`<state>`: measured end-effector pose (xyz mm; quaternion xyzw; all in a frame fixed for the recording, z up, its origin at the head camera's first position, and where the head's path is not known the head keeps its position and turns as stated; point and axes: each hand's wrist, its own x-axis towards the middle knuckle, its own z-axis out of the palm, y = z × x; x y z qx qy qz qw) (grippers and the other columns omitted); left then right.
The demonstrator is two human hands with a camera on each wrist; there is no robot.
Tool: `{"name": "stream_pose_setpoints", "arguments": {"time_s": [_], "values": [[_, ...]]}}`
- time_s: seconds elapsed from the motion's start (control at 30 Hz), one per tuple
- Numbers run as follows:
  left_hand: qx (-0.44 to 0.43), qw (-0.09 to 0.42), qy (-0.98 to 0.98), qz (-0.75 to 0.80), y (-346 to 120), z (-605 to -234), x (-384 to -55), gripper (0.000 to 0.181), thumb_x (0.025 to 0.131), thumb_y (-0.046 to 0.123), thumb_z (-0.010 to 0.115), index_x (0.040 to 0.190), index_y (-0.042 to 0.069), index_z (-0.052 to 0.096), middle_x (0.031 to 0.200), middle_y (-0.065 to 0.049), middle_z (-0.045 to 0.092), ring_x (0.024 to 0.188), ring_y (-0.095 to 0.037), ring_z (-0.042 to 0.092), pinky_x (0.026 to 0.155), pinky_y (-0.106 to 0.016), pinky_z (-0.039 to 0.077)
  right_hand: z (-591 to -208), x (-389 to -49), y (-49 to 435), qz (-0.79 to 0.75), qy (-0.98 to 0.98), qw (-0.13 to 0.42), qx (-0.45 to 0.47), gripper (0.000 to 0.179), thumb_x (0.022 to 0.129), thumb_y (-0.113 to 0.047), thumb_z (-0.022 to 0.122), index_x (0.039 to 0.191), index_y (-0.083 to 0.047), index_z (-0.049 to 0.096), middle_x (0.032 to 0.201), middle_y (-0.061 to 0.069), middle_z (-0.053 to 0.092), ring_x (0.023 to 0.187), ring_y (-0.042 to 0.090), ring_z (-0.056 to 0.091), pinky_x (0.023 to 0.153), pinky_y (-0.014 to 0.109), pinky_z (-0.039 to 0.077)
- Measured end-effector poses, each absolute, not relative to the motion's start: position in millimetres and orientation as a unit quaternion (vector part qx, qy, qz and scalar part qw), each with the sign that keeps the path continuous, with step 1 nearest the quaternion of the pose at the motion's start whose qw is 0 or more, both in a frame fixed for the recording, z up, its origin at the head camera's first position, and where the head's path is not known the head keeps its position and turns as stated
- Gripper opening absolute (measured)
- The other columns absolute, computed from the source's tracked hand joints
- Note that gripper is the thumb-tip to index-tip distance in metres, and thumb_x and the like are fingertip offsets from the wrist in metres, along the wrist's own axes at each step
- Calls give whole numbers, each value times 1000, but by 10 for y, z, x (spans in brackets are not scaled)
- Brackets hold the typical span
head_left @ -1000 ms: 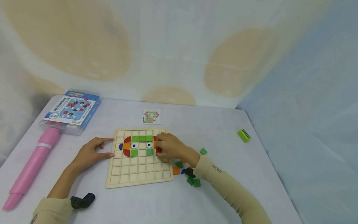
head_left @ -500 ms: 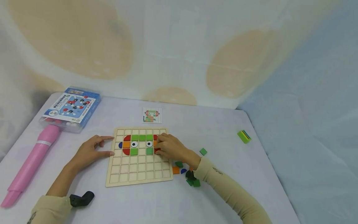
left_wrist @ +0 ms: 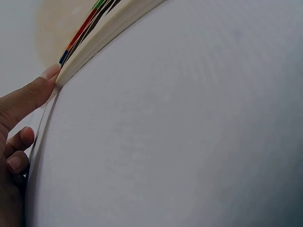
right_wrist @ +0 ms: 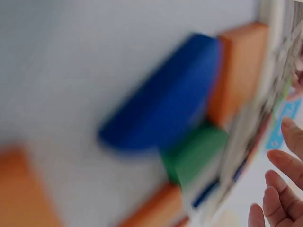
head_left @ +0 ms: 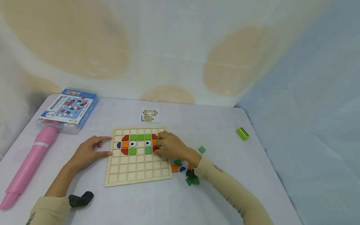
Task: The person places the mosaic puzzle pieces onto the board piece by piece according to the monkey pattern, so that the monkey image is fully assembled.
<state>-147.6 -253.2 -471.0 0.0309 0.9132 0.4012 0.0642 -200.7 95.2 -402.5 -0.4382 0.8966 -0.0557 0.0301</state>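
Note:
In the head view, a wooden grid board lies flat with a face of coloured tiles on it: red corners, an orange tile, a green tile, a round eye tile and a blue half-round. My left hand touches the board's left edge with the tips of thumb and forefinger, set apart. My right hand rests over the board's right side, fingertips at the red and orange tiles there. In the right wrist view, its fingers are spread; no held piece shows, and the hand hides part of the board.
Loose pieces, including a green one, an orange one and a blue half-round, lie right of the board. Beyond it is a pattern card. A boxed set and a pink tube lie left; a green striped block, far right.
The head view shifts slightly. Both hands keep their places at the board, with only a tiny shift of the right fingers; the tiles in sight stay where they were.

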Motion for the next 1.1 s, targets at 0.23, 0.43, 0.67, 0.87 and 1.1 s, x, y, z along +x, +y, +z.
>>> {"name": "stream_pose_setpoints", "arguments": {"time_s": [0.23, 0.43, 0.67, 0.87, 1.1], "values": [[25, 60, 916, 396, -2577, -4714, -1479, 76, 79, 50, 80, 140, 13, 56, 100, -9, 41, 98, -24, 39, 74, -41, 29, -3813, -2157, 1356, -94, 922, 4, -376, 22, 89, -19, 75, 109, -11, 77, 104, 3, 60, 94, 17, 51, 80, 29, 46], [25, 58, 916, 397, -2605, -4722, -1479, 76, 79, 50, 80, 140, 13, 56, 99, -8, 39, 96, -23, 38, 74, -41, 28, -3878, -2164, 1554, -85, 929, 43, -357, 20, 88, -23, 77, 106, -13, 78, 104, 2, 61, 97, 17, 51, 83, 30, 47], [26, 57, 911, 408, -2584, -4746, -1483, 75, 79, 49, 80, 139, 12, 56, 99, -8, 39, 97, -23, 37, 74, -41, 27, -3983, -2052, 1383, -28, 908, 34, -417, 19, 88, -26, 77, 100, -11, 79, 101, 2, 59, 92, 17, 48, 79, 30, 44], [28, 56, 911, 408, -2553, -4761, -1472, 75, 79, 48, 81, 139, 11, 57, 99, -8, 39, 96, -23, 37, 74, -41, 27, -3978, -2043, 1395, 33, 903, 13, -429, 12, 91, -14, 72, 101, -16, 78, 102, 3, 58, 92, 18, 47, 82, 31, 45], [34, 54, 914, 400, -2547, -4751, -1483, 74, 79, 48, 80, 139, 12, 57, 98, -8, 40, 94, -23, 38, 73, -40, 28, -3999, -2033, 1505, -1, 930, 10, -367, 18, 89, -25, 76, 100, -11, 75, 102, 3, 57, 94, 18, 48, 79, 31, 45]]}}
